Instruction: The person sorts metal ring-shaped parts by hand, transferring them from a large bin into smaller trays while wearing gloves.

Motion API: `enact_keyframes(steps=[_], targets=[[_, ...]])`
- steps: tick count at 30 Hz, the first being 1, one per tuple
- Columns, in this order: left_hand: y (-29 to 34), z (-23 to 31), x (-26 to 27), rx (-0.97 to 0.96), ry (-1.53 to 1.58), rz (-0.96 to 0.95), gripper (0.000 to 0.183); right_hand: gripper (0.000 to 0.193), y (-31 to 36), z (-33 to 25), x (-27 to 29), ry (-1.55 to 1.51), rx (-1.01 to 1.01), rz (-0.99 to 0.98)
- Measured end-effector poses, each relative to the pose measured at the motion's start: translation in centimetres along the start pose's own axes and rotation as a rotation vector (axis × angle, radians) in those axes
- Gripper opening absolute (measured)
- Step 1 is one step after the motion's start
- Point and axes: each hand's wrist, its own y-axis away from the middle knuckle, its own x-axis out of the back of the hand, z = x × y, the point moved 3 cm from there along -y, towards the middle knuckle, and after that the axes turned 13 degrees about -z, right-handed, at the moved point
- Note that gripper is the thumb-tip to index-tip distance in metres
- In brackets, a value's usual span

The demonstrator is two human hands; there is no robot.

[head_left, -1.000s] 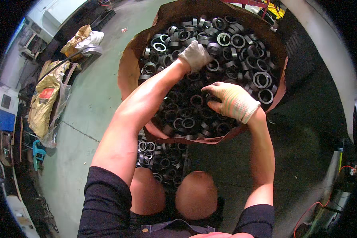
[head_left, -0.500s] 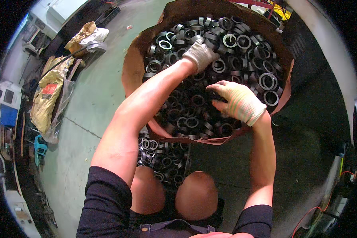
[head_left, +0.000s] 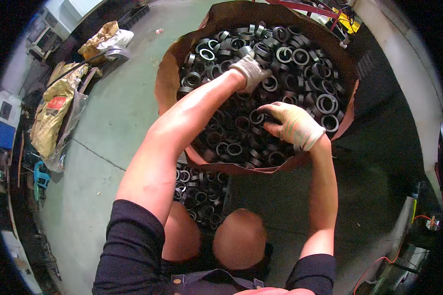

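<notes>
A large drum-like container with a rough brown rim (head_left: 165,88) holds a heap of dark grey metal rings (head_left: 302,56). My left hand (head_left: 251,72), in a pale work glove, reaches into the middle of the heap. Its fingers curl down against rings there, though their undersides are hidden. Closer to me, my right hand (head_left: 295,124) wears a cream glove with faint stripes and darkened fingertips. Its forefinger and thumb bend round one metal ring (head_left: 256,116) above the heap, partly covered by the fingers.
Between my knees and the container sits a lower batch of similar rings (head_left: 201,196). On the green floor (head_left: 98,142) at left lie a yellowish sack (head_left: 54,115) and a turquoise tool-like object (head_left: 42,174). An orange cable (head_left: 379,260) runs along the right side.
My left hand has drawn slightly nearer to me among the rings. A lighter ring now shows at my right fingertips. The whole view has shifted a little.
</notes>
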Motion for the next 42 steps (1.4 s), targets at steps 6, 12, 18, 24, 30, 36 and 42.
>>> enact_keyframes(steps=[6,12,18,24,30,36,42], targets=[[0.6,0.2,-0.3,-0.005,-0.131,-0.204,0.062,0.044,-0.2,-0.2,-0.5,0.047,-0.024,-0.128],[0.2,1.0,-0.9,0.085,-0.177,-0.063,0.052,0.044,-0.6,-0.4,-0.5,0.122,-0.058,-0.244],[0.8,0.8,-2.5,0.053,-0.096,0.092,0.045,0.043,-0.2,-0.2,-0.9,0.105,0.03,-0.095],[0.4,1.3,-1.0,0.068,0.15,-0.064,0.044,0.044,0.6,-0.4,-0.4,0.102,0.051,-0.024],[1.4,0.1,-0.7,-0.047,0.092,0.031,0.06,0.044,0.1,-1.2,-0.1,0.144,0.062,0.005],[0.3,-0.3,-1.4,-0.089,0.139,-0.035,0.079,0.042,0.5,-1.6,0.2,0.161,0.054,0.024],[-0.2,-0.3,-3.2,-0.085,0.11,0.074,0.063,0.042,0.4,-0.8,-0.2,0.103,0.053,-0.017]])
